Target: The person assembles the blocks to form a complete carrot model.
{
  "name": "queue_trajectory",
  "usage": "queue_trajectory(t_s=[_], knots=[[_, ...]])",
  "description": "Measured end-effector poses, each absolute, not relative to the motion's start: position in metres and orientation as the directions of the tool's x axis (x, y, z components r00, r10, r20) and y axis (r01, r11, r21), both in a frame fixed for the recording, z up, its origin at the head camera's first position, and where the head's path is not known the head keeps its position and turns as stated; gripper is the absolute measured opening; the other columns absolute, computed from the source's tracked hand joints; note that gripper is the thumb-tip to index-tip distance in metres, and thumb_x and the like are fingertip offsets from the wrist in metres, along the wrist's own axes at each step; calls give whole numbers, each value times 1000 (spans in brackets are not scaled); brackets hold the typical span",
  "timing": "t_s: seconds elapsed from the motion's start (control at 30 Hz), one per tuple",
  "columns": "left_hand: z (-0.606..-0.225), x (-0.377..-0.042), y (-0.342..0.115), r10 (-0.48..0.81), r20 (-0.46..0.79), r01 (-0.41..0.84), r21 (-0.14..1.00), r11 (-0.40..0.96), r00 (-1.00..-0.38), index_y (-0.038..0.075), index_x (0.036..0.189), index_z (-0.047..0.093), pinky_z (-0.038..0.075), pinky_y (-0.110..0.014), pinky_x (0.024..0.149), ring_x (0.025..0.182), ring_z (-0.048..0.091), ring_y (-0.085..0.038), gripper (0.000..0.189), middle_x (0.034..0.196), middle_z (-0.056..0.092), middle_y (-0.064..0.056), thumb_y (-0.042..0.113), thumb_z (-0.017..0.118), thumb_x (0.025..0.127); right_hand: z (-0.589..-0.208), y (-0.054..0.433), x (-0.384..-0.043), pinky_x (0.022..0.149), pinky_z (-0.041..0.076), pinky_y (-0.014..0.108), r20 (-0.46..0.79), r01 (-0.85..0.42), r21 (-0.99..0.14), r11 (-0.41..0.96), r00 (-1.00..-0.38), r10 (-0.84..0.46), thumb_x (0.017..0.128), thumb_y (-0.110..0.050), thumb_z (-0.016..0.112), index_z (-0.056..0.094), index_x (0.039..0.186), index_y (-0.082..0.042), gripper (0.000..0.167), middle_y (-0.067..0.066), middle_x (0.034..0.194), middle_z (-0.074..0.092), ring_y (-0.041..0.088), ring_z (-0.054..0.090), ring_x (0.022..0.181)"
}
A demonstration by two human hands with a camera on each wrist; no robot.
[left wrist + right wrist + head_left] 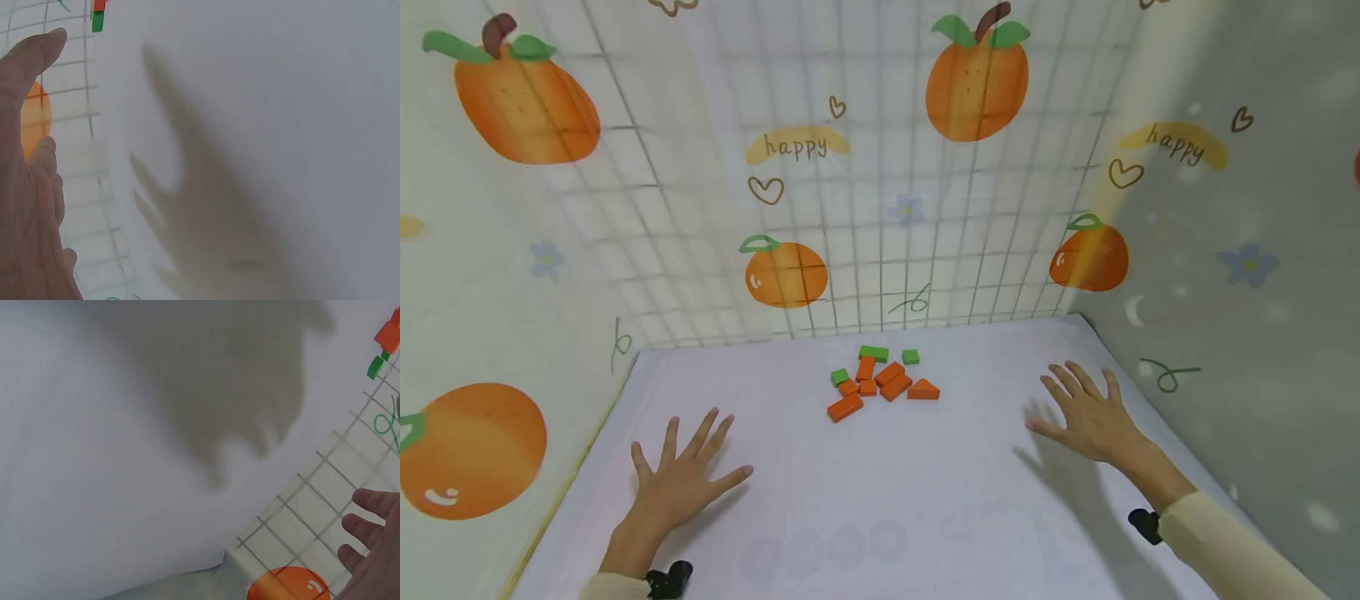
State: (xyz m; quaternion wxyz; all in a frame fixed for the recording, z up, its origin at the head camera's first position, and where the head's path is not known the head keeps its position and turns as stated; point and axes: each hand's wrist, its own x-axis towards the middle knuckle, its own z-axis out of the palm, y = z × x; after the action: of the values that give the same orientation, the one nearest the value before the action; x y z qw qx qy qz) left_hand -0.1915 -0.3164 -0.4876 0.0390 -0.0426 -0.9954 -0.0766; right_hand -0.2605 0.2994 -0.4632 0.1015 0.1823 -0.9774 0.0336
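Note:
My left hand [679,483] hovers over the left part of the white table with its fingers spread, holding nothing. On the other side my right hand [1092,417] is spread in the same way above the table, its shadow below it. Between the two, farther back, lies a loose group of toy blocks. Several are orange, among them a triangular block [924,389] on the right and a rectangular block [846,407] at the front. A long green block [874,353] and two small green blocks, one a green cube [911,357], lie at the back and left of the group.
The white table [925,500] meets a hanging curtain [865,183] printed with oranges and hearts at its back edge. Similar cloth walls stand on the left and right [1262,350]. Each wrist wears a black device, such as the wrist device [1145,526] on the right.

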Motion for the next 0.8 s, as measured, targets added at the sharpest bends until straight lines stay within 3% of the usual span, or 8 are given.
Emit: queue_trajectory(t_s=[0.13, 0.23, 0.37, 0.5, 0.63, 0.8], knots=[[-492, -193, -318, 87, 83, 98, 150, 984, -993, 34, 162, 10, -31, -71, 93, 147, -15, -47, 97, 168, 3, 3, 84, 42, 85, -466, 294, -259, 108, 5, 74, 227, -386, -30, 922, -901, -370, 91, -64, 58, 46, 147, -4, 83, 18, 155, 36, 40, 22, 145], [-497, -196, -313, 111, 102, 127, 170, 977, -989, 34, 161, 14, -30, -72, 95, 148, -8, -48, 97, 168, 7, 3, 83, 46, 84, -472, 285, -256, 107, 10, 72, 253, -416, -26, 909, -883, -396, 91, -63, 60, 48, 145, -4, 81, 17, 152, 40, 39, 26, 143], [-505, -213, -296, 172, 139, 197, 195, 961, -975, 33, 160, 21, -10, -78, 102, 147, 11, -45, 93, 166, 20, 1, 75, 58, 85, -481, 260, -256, 104, 18, 69, 302, -457, -65, 887, -856, -419, 89, -59, 65, 52, 141, -5, 77, 16, 146, 47, 37, 34, 138], [-506, -243, -272, 263, 144, 288, 197, 937, -954, 31, 156, 34, 12, -71, 104, 140, 29, -39, 83, 158, 38, 0, 53, 73, 86, -483, 222, -263, 99, 25, 65, 351, -490, -123, 863, -835, -424, 88, -57, 68, 57, 136, -5, 73, 14, 138, 55, 34, 42, 131], [-498, -273, -248, 347, 129, 367, 203, 908, -929, 29, 150, 46, 23, -66, 101, 133, 39, -37, 72, 149, 49, -3, 29, 79, 87, -480, 184, -279, 97, 28, 63, 366, -489, -158, 858, -836, -409, 87, -57, 69, 60, 133, -6, 70, 11, 133, 58, 33, 45, 127], [-491, -299, -220, 457, 82, 464, 204, 862, -886, 25, 148, 50, 29, -64, 102, 131, 42, -35, 64, 148, 50, -4, 17, 75, 90, -481, 149, -302, 97, 28, 61, 333, -458, -190, 869, -862, -382, 86, -56, 70, 62, 131, -8, 66, 8, 132, 59, 31, 44, 127]])
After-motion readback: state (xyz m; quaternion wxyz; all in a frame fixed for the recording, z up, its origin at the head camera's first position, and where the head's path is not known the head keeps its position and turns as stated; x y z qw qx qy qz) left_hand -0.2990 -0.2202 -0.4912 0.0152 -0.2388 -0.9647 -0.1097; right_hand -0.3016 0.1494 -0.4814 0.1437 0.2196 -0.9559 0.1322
